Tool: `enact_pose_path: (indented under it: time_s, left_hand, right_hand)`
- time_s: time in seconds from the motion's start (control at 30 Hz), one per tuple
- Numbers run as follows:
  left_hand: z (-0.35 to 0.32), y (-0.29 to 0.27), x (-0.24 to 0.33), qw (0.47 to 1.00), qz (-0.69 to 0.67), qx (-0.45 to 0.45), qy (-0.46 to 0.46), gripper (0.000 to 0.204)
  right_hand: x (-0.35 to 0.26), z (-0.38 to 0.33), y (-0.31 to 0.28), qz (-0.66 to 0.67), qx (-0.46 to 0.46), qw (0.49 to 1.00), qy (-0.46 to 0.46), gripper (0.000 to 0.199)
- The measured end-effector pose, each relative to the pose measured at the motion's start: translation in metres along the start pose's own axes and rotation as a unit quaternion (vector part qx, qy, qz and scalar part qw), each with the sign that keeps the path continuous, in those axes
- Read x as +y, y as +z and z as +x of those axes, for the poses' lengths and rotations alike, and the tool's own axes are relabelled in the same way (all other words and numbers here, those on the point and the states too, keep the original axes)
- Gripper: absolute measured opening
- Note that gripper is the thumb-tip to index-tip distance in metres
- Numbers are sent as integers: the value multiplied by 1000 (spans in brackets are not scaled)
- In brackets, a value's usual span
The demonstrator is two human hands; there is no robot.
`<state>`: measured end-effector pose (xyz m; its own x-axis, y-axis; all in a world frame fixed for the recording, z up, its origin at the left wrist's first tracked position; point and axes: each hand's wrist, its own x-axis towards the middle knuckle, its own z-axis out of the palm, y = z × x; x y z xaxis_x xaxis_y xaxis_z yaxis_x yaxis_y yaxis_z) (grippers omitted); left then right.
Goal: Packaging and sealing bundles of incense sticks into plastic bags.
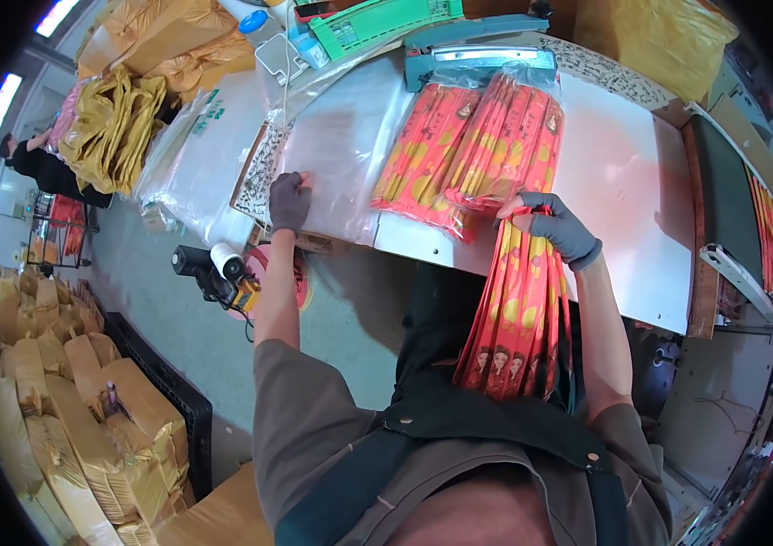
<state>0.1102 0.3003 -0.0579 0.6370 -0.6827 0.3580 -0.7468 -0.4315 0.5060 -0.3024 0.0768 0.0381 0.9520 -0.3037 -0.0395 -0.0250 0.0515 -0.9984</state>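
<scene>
A bunch of long red-and-yellow printed strips hangs from my right hand, which wears a grey glove with bare fingertips. The strips are pinched at their top and fan out downward in front of my apron. My left hand, gloved the same way, rests at the left edge of a stack of clear plastic bags. Its fingers are curled, and what lies under their tips is hidden. Just beyond my right hand, two clear bags filled with similar strips lie partly overlapping on the white table.
A teal bag sealer stands behind the filled bags, with a green basket nearby. More plastic sheets lie left. A black device on a stand is by the table edge. Brown-wrapped bundles are piled at lower left. Another person is far left.
</scene>
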Motion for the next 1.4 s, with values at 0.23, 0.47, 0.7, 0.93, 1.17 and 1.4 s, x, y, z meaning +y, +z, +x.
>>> enact_pose_path:
  time_s: [0.23, 0.47, 0.7, 0.93, 1.17, 1.4]
  left_hand:
    - [6, 2, 22, 993, -5, -50, -105, 21]
    - [6, 2, 15, 996, 2, -45, -75, 23]
    - [13, -5, 118, 849, -457, -168, -205, 22]
    - [-40, 24, 251, 859, -461, -221, 17, 7]
    - [-75, 32, 264, 875, -424, -227, 41, 7]
    - [-75, 41, 228, 471, -785, -304, -262, 13]
  right_hand:
    - [-1, -3, 1, 1, 14, 1000, 10, 24]
    - [-3, 1, 5, -1, 4, 1000, 0, 24]
    - [1, -3, 2, -7, 36, 999, 12, 21]
    - [-5, 7, 16, 14, 43, 999, 22, 25]
    - [15, 8, 8, -58, 128, 986, 91, 27]
    - [11, -11, -2, -33, 120, 991, 57, 25]
